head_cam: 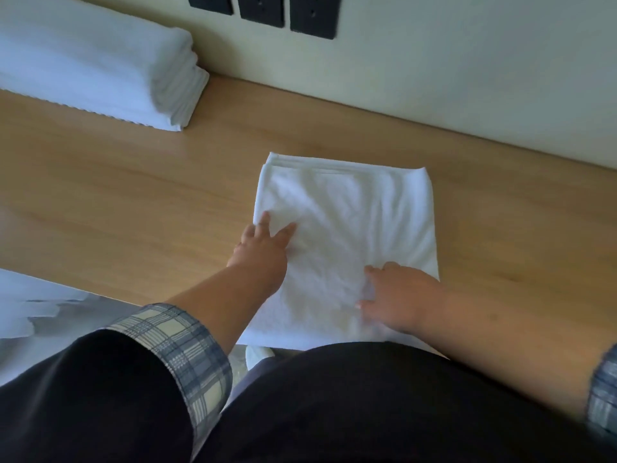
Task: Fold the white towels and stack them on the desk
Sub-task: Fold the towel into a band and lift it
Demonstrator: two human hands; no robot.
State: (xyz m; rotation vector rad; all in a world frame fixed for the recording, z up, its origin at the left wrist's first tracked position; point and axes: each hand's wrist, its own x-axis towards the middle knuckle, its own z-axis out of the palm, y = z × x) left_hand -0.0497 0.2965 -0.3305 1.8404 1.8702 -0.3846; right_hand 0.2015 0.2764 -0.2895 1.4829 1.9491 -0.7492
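On the wooden desk (133,195), near its front edge and right of the middle, lies 1 folded white towel (347,222), a creased rectangle with its hemmed far edge turned toward the wall (467,78). Its near edge reaches the desk's front edge or comes very close; the person's dark clothing hides part of it.

Both hands rest flat on the cloth. The left hand (263,252) sits at the towel's left edge with fingers spread and nearly straight, 2 of them lying on the fabric, gripping nothing. The right hand (397,295) presses the near right part, fingers extended and pointing left, close to the right edge.

Bare wood lies open on every side of the towel: a strip between its far edge and the wall, a wide stretch to the left, and more to the right.

At the far left a stack of folded white towels (100,71) sits against the wall, well apart from the towel under the hands. 3 black wall plates (260,8) hang above. White fabric (30,312) shows below the desk's front edge at lower left.
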